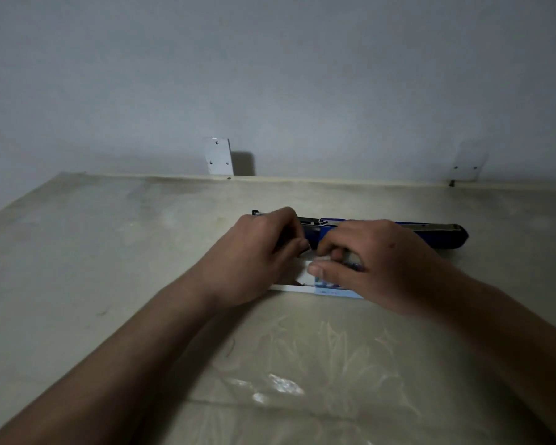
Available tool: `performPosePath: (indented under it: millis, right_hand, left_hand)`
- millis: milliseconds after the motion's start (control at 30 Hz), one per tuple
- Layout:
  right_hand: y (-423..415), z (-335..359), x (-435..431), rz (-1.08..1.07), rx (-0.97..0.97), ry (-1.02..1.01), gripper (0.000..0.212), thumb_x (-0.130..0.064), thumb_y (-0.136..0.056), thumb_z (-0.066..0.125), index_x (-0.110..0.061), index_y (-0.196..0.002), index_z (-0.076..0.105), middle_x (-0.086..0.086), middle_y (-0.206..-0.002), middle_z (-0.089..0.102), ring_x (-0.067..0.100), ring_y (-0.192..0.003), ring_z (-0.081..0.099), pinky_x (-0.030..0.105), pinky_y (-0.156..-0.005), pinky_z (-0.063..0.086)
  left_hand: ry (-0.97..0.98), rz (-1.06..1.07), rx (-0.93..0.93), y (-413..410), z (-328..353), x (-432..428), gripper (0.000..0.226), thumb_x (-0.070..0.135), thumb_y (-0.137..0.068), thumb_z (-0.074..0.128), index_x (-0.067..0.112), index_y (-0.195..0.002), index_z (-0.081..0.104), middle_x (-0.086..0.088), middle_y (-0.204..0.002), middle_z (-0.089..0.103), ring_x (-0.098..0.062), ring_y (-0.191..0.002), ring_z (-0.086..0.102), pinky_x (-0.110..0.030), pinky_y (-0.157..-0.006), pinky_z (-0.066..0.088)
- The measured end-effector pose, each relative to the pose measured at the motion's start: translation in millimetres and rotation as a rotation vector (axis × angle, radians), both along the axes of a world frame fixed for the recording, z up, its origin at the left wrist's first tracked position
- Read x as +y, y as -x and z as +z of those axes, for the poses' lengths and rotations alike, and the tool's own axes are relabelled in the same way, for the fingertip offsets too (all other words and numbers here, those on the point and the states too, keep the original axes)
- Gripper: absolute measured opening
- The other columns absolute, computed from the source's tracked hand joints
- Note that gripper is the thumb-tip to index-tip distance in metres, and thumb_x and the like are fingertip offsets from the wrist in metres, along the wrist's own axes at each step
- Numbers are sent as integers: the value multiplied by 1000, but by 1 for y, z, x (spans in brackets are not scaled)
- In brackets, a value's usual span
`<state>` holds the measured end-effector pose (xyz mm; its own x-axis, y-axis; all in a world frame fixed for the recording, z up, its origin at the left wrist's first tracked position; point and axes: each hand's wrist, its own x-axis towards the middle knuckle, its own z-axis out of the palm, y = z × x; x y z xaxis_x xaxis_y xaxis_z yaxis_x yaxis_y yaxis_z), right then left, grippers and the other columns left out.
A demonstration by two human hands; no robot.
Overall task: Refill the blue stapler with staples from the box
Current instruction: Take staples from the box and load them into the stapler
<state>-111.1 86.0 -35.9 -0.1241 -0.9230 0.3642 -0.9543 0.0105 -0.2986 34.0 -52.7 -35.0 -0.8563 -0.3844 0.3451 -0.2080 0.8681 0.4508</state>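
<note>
The blue stapler (430, 232) lies swung open flat along the back of the table, its metal staple channel facing up; both hands hide its middle. In front of it sits the white and blue staple box (326, 289), mostly covered by my hands. My left hand (260, 252) rests on the box's left part with its fingertips pinched together at the top edge. My right hand (376, 261) curls over the right part, thumb pressed against the box's front. A small pale piece shows between the fingertips; I cannot tell whether it is a flap or staples.
The table (142, 252) wears a pale, glossy patterned cover and ends at a grey wall. Two small white brackets (219, 157) are screwed to the wall just above the table's back edge. My forearms stretch across the near half of the table.
</note>
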Motion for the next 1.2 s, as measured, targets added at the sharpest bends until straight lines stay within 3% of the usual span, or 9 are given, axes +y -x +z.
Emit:
performPosePath:
  millis: [333, 500, 667, 767, 867, 933, 1000, 1100, 1200]
  right_hand:
    - [-7, 1, -3, 1, -43, 180, 16, -35, -88, 60, -19, -87, 64, -5, -76, 63, 17, -66, 56, 42, -59, 47]
    - [-6, -2, -3, -20, -104, 185, 15, -35, -86, 60, -21, -87, 63, -6, -77, 67, 18, -71, 62, 41, -61, 49]
    - [-6, -5, -5, -38, -146, 197, 16, -38, -83, 57, -23, -86, 63, -8, -74, 66, 15, -69, 61, 41, -61, 50]
    - [-5, -8, -5, -42, -175, 211, 10, -33, -83, 63, -23, -84, 63, -14, -63, 60, 6, -60, 56, 33, -55, 46]
    - [-4, -9, -5, -49, -202, 220, 8, -27, -83, 68, -22, -80, 62, -23, -55, 54, 0, -51, 51, 14, -48, 31]
    - [-5, -8, -4, -55, -222, 221, 10, -25, -83, 69, -21, -78, 62, -29, -57, 54, -2, -51, 51, 12, -47, 31]
    - [-6, -8, -4, -61, -242, 224, 11, -25, -84, 69, -21, -77, 61, -30, -57, 54, -1, -49, 50, 12, -46, 31]
    - [-7, -8, -6, -71, -287, 228, 12, -27, -85, 66, -21, -76, 60, -23, -54, 55, 6, -44, 47, 15, -45, 30]
    - [-7, -9, -6, -67, -371, 233, 14, -28, -87, 64, -20, -75, 60, -14, -51, 55, 7, -41, 43, 23, -45, 33]
  left_hand:
    - [-205, -70, 46, -1, 2, 3, 12, 17, -94, 58, 20, -84, 62, 13, -69, 63, -1, -60, 51, -15, -57, 37]
    - [-316, -69, 61, -1, 3, 4, 16, 20, -96, 54, 21, -84, 65, 5, -78, 70, -15, -72, 60, -32, -68, 46]
    - [-366, -100, 63, -2, 3, 6, 11, 21, -93, 60, 22, -83, 64, 1, -75, 69, -2, -56, 51, -17, -54, 39]
    - [-363, -118, 61, -2, 2, 4, 7, 22, -92, 61, 21, -86, 64, -5, -80, 70, -11, -63, 58, -22, -57, 47]
    - [-343, -141, 61, -2, 1, 2, 4, 22, -92, 62, 21, -89, 63, -4, -85, 71, -22, -74, 64, -32, -65, 52]
    - [-318, -148, 71, -2, 0, 1, 1, 22, -92, 61, 22, -91, 62, -1, -86, 71, -24, -76, 65, -38, -68, 54]
    - [-293, -163, 96, -2, 0, 0, 3, 21, -91, 62, 24, -92, 61, 3, -87, 70, -19, -70, 63, -33, -65, 52]
    - [-153, -184, 117, -4, 2, 1, 9, 19, -89, 64, 26, -94, 61, 9, -82, 67, -6, -55, 52, -13, -55, 37]
    - [-87, -165, 137, -4, 4, 1, 11, 19, -88, 63, 28, -95, 61, 13, -78, 66, -8, -59, 55, -13, -55, 37]
